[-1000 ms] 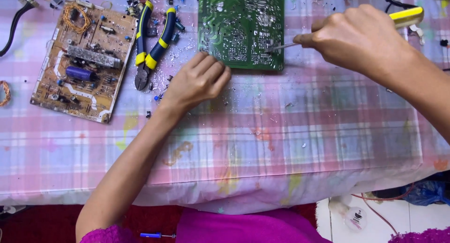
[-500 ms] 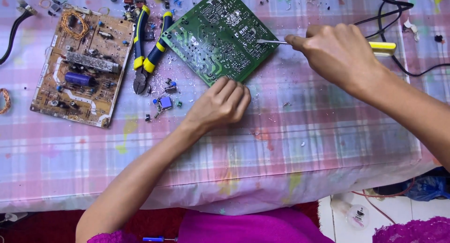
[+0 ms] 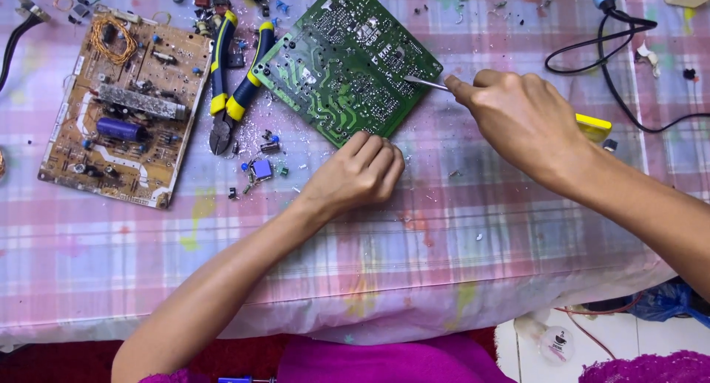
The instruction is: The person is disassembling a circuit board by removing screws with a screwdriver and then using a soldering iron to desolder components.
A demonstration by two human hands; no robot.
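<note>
Our hands work a green rectangular circuit board [image 3: 347,61] on the pink plaid tablecloth [image 3: 444,235].

Left hand [image 3: 359,174], fingers curled together, touches its six-o'clock corner; right hand [image 3: 521,120] pinches a yellow-handled metal probe [image 3: 425,82] at three o'clock.

Head camera looks steeply down, close over the table [image 3: 518,228].
</note>
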